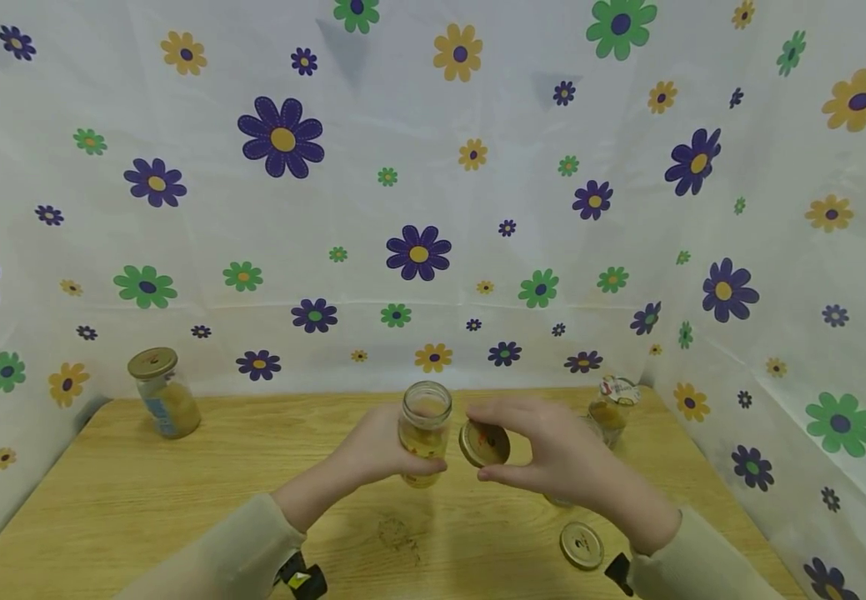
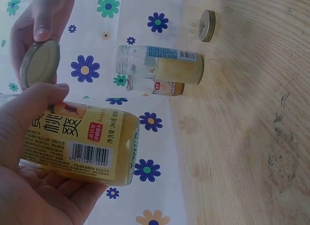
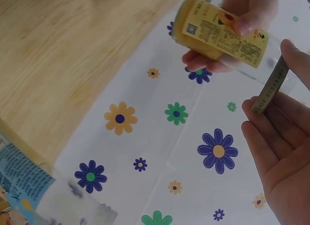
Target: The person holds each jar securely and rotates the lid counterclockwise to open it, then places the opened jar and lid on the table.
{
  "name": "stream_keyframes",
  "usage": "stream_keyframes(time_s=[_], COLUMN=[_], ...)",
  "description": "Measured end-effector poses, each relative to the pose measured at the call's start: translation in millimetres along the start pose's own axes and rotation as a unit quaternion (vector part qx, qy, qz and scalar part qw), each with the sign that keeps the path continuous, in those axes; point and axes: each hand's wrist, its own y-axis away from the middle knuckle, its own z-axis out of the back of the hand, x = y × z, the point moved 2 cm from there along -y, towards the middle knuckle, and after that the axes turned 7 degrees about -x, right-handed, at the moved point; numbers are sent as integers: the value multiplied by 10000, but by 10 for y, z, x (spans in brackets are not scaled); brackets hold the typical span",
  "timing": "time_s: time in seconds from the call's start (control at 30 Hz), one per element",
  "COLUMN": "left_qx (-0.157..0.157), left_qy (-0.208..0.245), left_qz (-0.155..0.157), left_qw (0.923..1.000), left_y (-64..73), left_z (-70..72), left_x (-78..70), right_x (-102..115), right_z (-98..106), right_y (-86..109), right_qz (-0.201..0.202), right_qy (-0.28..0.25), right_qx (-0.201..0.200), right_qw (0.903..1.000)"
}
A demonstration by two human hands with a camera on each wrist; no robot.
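Observation:
My left hand (image 1: 372, 446) grips a glass jar (image 1: 425, 417) above the table, with its thumb across the front. The jar's mouth is uncovered; a yellow label with a barcode (image 2: 89, 154) and pale yellow contents show in the left wrist view. Just right of the jar, my right hand (image 1: 556, 446) pinches a gold metal lid (image 1: 485, 446) by its rim between thumb and fingers. The lid is tilted and apart from the jar mouth. In the right wrist view its edge (image 3: 271, 84) faces the camera.
An uncovered jar with a blue label (image 2: 177, 65) stands mostly behind my right hand. Another lid (image 1: 581, 546) lies on the wooden table (image 1: 252, 492). One jar (image 1: 611, 417) stands at back right, a lidded jar (image 1: 166, 404) at back left. Flowered cloth (image 1: 372, 208) encloses the table.

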Motion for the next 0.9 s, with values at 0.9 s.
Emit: stream_keyframes(time_s=[0.9], left_qx=[-36], left_qy=[205], left_qz=[225], left_qw=[9995], left_y=[-88], left_z=[-202], left_x=[54], right_x=[-134], right_z=[-406], right_y=[391], right_qz=[-401], right_qy=[-219], right_qx=[818], right_qw=[9956])
